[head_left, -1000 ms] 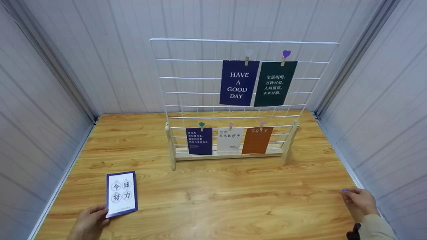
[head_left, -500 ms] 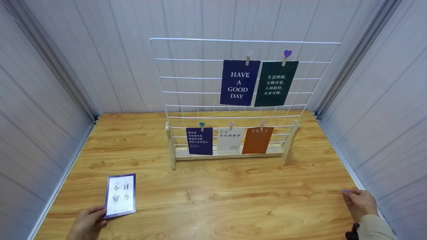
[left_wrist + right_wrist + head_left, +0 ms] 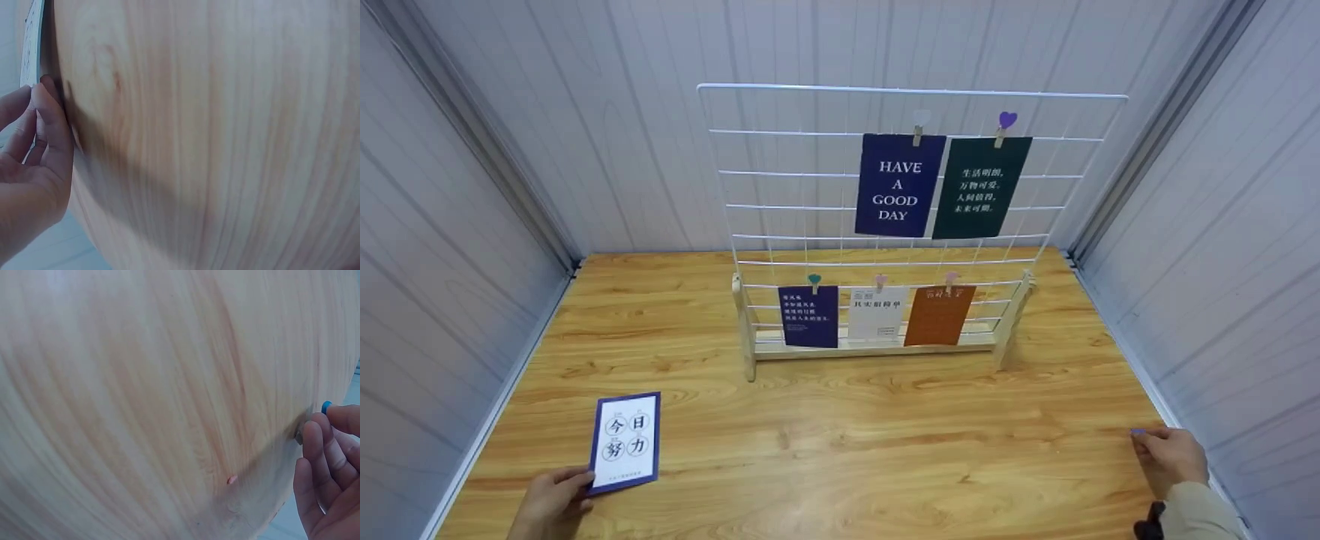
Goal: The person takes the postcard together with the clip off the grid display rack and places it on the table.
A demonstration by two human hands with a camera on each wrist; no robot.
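My left hand (image 3: 549, 501) pinches the lower left corner of a white card with a blue border (image 3: 626, 442), printed with large characters in circles. In the left wrist view the card (image 3: 32, 48) appears nearly edge-on between thumb and fingers. Over at the right wall, my right hand (image 3: 1174, 454) pinches a small clothespin (image 3: 1138, 430) with a blue end. The right wrist view shows its blue end (image 3: 327, 407) at the thumb and a brownish tip past the fingers; the rest is covered by them.
A white wire grid (image 3: 791, 174) stands in a wooden base (image 3: 877, 351). Heart clothespins hold a navy card (image 3: 898, 187) and a green card (image 3: 982, 191) high up, and a blue card (image 3: 810, 319), white card (image 3: 876, 321) and orange card (image 3: 939, 319) below. White walls enclose the table (image 3: 840, 450).
My left hand has shifted slightly left with the card, whose tilt changed along the way. The right hand stays almost where it was, still pinching the clothespin.
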